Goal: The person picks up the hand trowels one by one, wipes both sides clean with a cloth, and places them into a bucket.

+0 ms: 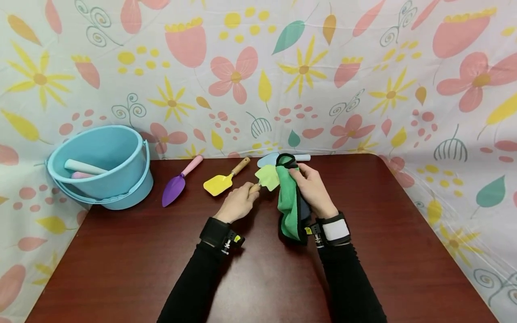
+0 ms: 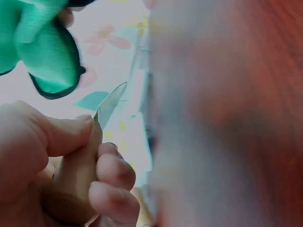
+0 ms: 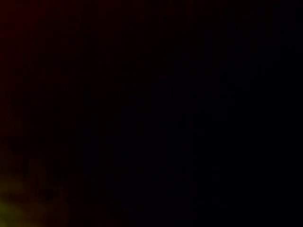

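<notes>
A dark reddish-brown wooden table (image 1: 133, 269) with a polished, grained top fills the lower part of the head view, its far right corner rounded. Behind it and along both sides hangs a white plastic sheet backdrop (image 1: 363, 54) printed with pink flowers, yellow daisies, teal leaves and grey curls; faint creases run across it. The sheet meets the table's far edge and drapes down past the left and right edges. Light is even and soft, giving a mild sheen on the tabletop. The right wrist view is almost entirely black.
</notes>
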`<action>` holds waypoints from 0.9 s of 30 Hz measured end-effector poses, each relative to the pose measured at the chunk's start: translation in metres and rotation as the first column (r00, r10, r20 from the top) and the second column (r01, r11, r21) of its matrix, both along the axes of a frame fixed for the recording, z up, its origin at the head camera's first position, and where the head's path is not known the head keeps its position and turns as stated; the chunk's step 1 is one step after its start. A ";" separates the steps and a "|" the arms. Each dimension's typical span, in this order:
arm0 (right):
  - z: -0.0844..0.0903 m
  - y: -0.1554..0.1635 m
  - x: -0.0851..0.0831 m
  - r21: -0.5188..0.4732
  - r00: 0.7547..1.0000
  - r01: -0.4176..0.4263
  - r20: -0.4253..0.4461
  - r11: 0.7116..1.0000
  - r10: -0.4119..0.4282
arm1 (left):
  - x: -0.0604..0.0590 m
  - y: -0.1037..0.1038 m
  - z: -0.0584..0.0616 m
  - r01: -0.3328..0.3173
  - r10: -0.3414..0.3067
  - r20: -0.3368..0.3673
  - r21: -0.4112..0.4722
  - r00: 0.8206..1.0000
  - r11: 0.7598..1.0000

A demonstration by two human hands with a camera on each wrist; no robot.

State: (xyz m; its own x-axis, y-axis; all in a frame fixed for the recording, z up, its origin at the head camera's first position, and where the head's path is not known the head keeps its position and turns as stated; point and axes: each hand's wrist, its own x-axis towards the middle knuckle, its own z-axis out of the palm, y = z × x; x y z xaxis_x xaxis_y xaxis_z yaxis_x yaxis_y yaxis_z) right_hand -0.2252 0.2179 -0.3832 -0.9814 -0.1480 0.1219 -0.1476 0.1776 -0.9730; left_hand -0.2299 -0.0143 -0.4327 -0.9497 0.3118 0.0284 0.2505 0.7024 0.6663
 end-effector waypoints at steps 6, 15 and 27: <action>0.006 -0.016 -0.002 0.201 0.982 0.127 -0.164 0.971 -0.094 | 0.004 -0.011 0.013 -0.003 0.015 -0.089 0.129 0.996 0.992; 0.011 -0.039 0.003 0.318 0.921 0.265 -0.363 0.910 -0.141 | 0.014 -0.013 0.029 -0.024 0.053 -0.191 0.154 0.980 0.988; 0.003 -0.056 0.003 0.374 0.863 0.329 -0.491 0.867 -0.116 | 0.025 -0.015 0.038 -0.008 0.034 -0.340 0.077 0.940 0.997</action>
